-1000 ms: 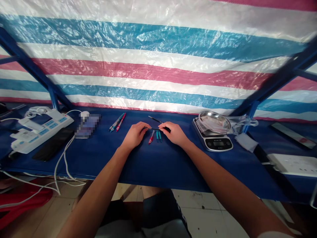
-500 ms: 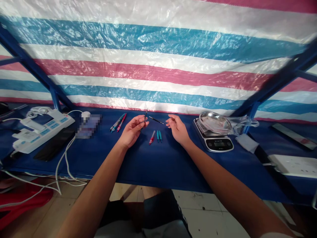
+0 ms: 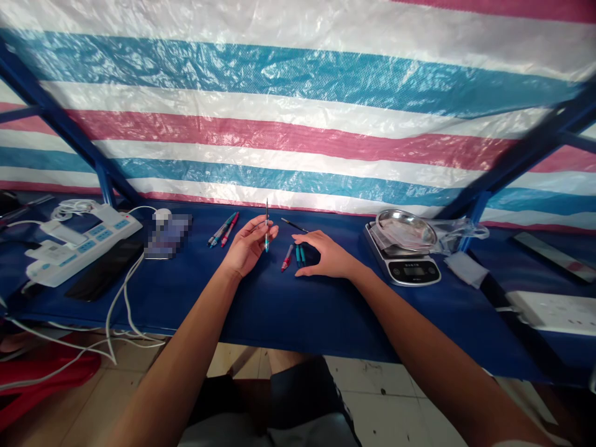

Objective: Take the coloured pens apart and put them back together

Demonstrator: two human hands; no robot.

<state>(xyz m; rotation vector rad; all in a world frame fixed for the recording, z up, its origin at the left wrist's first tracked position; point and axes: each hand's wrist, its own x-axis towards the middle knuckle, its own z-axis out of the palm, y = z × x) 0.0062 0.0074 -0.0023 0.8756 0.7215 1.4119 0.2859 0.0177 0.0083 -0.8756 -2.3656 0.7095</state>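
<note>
Left hand [image 3: 249, 245] pinches a slim teal pen part [image 3: 267, 233] upright at the fingertips. Right hand [image 3: 328, 256], open and empty, sits just beside a red pen part [image 3: 287, 257] and teal pen parts [image 3: 300, 255] on the counter [image 3: 298, 310]. Risk: a weak pinch drops the slim part; stray right fingers scatter the loose parts.

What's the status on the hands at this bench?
Left hand: pinching upright slim pen part. Right hand: open, beside teal pen pieces. Thin black rod lying just beyond.
</note>
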